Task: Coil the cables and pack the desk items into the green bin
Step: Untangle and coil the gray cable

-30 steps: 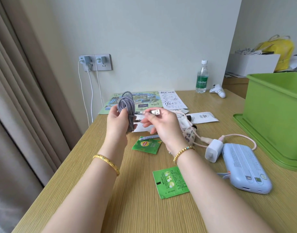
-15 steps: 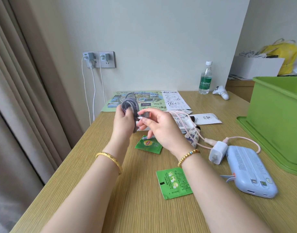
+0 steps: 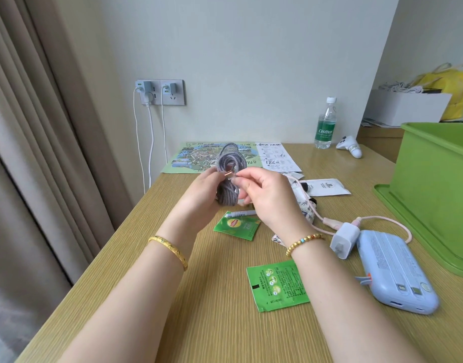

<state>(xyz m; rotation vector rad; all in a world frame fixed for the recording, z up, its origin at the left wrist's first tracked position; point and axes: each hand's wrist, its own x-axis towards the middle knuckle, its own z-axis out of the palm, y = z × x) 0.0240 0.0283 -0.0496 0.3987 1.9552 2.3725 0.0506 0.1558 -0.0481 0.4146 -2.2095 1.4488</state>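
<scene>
Nearest tea sachet (image 3: 277,285): lies flat on the desk (image 3: 151,297) at 6 o'clock from the hands, just under the right forearm.
Power bank (image 3: 394,271): at 4 o'clock, with the white plug (image 3: 344,239) and pink lead (image 3: 382,221) touching its far end.
Second sachet (image 3: 237,225): directly below the hands, a pen (image 3: 242,213) at its far edge.
Left hand (image 3: 202,189): fingers curled round the grey cable coil (image 3: 229,179), holding it up off the desk; the bundle's long axis runs upright, 12 to 6.
Right hand (image 3: 267,195): thumb and forefinger pinch the copper-coloured connector (image 3: 229,175) at the coil's waist, at 9 o'clock from that hand's knuckles.
Key relation: the loose end sits across the bundle's middle, so I'd judge the tuck falls to the right hand, with the left only steadying.
Green bin (image 3: 434,192): at 3 o'clock, well apart from the coil, nearer the right hand.
Map sheet (image 3: 199,158): at 12 o'clock, behind the coil.
Water bottle (image 3: 325,124): at 1 o'clock by the wall.
</scene>
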